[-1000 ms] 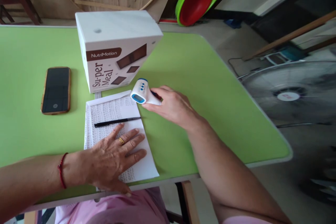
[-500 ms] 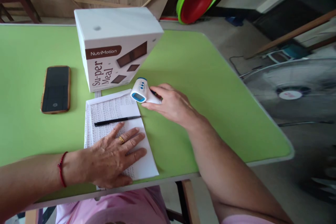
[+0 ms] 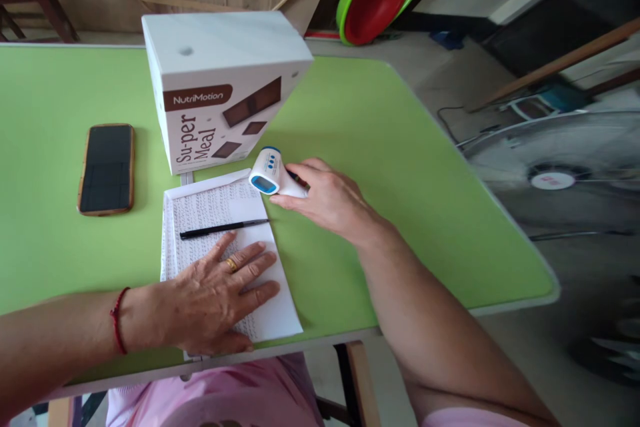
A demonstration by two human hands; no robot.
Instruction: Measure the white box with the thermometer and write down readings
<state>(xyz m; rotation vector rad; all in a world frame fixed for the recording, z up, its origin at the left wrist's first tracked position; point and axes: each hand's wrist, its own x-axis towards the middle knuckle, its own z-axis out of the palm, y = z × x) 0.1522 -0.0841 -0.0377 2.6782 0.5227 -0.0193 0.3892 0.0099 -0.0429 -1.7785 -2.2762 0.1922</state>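
The left hand (image 3: 213, 303) lies palm down, fingers spread apart and gripping nothing, across the written paper (image 3: 280, 320) at the near edge of the green table (image 3: 440, 233). Farther in, the right forearm reaches diagonally forward; the right hand (image 3: 333, 200) is closed around the handle of a thermometer (image 3: 265, 172), thumb on the near side. The thermometer's head projects left of the grip, by the paper's top right corner. It is white with blue trim, three blue buttons and a small screen. Just beyond stands a white box (image 3: 200, 133).
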